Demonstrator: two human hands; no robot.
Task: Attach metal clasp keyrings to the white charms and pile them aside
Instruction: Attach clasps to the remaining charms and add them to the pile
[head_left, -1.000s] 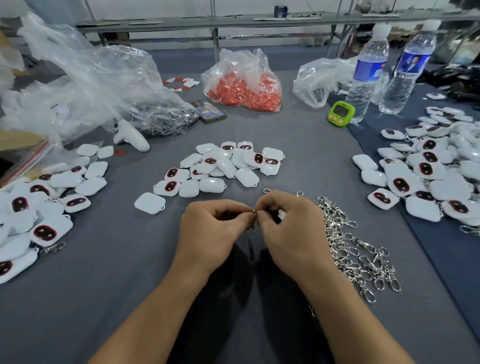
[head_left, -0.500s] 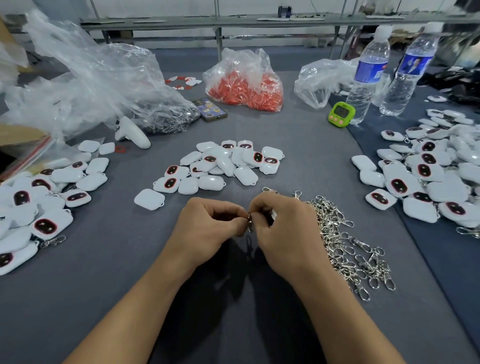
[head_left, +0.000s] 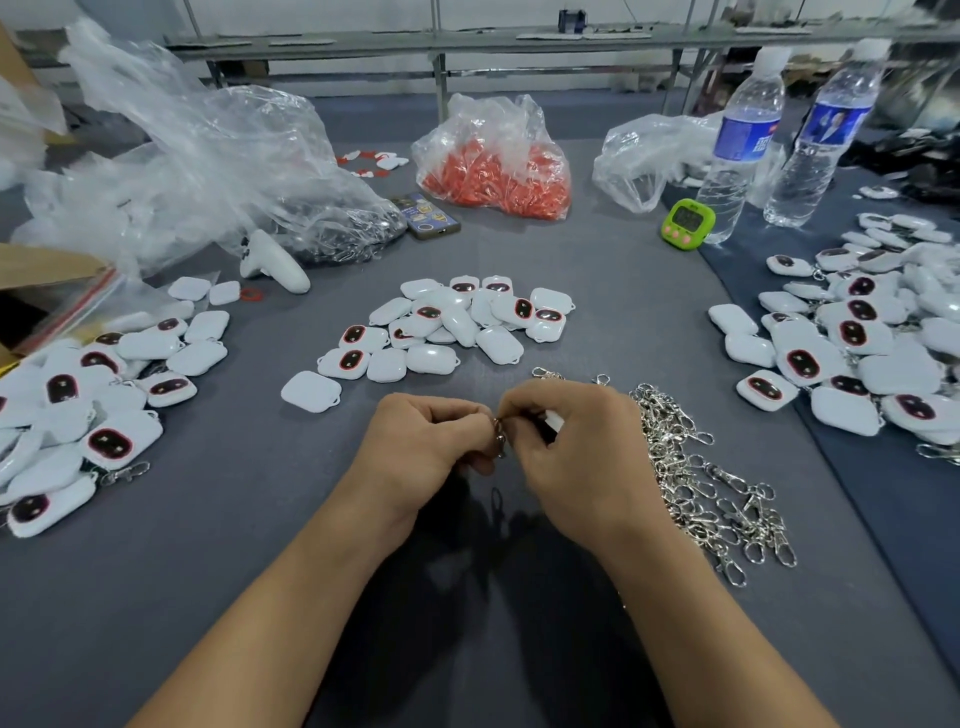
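We reach both bare forearms in from the near edge of the bench (head_left: 218, 545), and our hands meet fingertip to fingertip above its middle. Our left hand (head_left: 431, 447) curls and pinches the clasp keyring (head_left: 500, 439). Our right hand (head_left: 576, 457) curls its fingers (head_left: 524, 410) round a white charm (head_left: 553, 420).

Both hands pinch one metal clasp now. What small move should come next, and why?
Probably thread the ring of the clasp keyring onto the white charm tucked in the right hand, while the left hand steadies it: the clasp hangs between the two hands, and the charm is mostly hidden.
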